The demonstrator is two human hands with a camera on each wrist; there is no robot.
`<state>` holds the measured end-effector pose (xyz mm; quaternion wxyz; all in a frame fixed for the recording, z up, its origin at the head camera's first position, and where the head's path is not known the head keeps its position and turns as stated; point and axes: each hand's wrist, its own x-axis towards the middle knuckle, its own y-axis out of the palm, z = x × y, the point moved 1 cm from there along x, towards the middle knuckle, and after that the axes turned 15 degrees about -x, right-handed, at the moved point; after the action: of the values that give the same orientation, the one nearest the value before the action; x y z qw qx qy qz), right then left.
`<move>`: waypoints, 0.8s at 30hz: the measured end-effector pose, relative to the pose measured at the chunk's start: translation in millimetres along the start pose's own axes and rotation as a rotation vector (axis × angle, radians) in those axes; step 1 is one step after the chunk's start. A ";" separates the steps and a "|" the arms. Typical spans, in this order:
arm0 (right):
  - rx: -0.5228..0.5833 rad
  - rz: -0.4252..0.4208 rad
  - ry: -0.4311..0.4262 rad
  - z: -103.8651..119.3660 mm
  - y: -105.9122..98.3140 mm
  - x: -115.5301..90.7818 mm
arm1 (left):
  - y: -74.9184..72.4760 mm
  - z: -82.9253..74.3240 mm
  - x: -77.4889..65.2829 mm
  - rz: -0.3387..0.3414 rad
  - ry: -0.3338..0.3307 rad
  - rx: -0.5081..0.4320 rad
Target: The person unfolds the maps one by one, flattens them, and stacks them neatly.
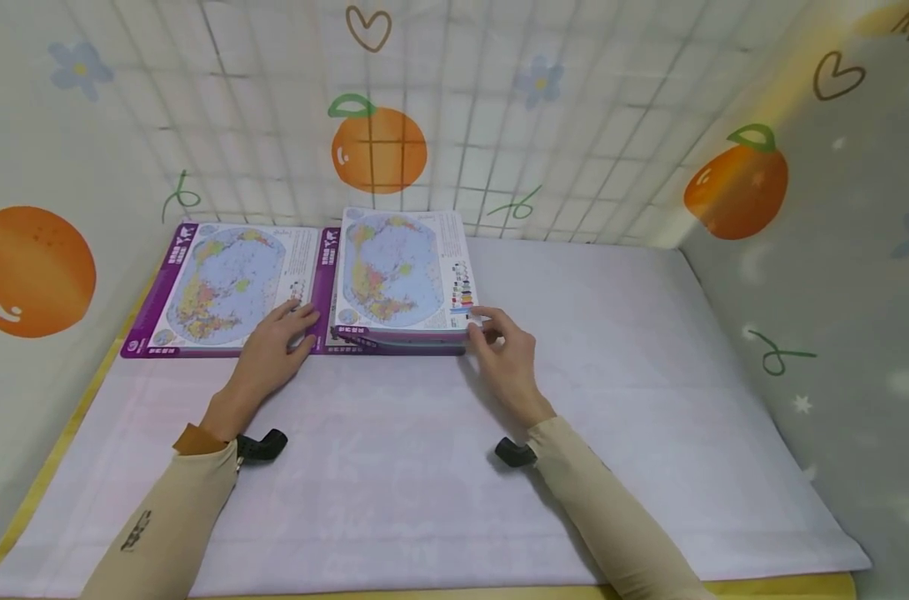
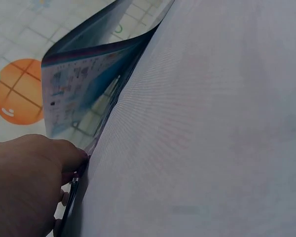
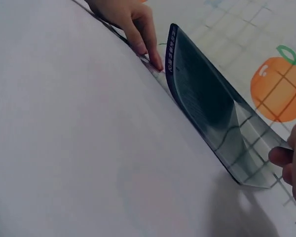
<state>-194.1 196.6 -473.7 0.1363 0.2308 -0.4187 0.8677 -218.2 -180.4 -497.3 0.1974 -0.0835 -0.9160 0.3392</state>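
Two world map sheets with purple borders lie side by side at the back of the table. The left map sheet (image 1: 229, 279) is flat, and my left hand (image 1: 274, 346) rests on its lower right part, fingertips near the purple strip. At its right edge, my right hand (image 1: 505, 358) pinches the right map sheet (image 1: 394, 267) between thumb and fingers. The wrist views show this sheet (image 3: 202, 89) bent up off the table, its dark underside visible. Other purple-edged layers show beneath its front edge. My left fingertips partly hide the left map's corner.
A white cloth (image 1: 394, 467) covers the table, with a yellow edge (image 1: 791, 586) showing at the front. A white wire grid (image 1: 574, 167) stands behind, under a sheer curtain printed with oranges. A patterned curtain (image 1: 859, 333) hangs at the right.
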 end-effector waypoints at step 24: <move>0.009 -0.072 0.135 -48.4 -60.3 -1.3 | 0.5 -3.2 -1.2 0.010 -0.036 -0.015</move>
<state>-180.9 271.6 -460.6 0.1942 0.1872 -0.3959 0.8778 -215.8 -178.5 -495.8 0.1785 -0.0833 -0.9215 0.3346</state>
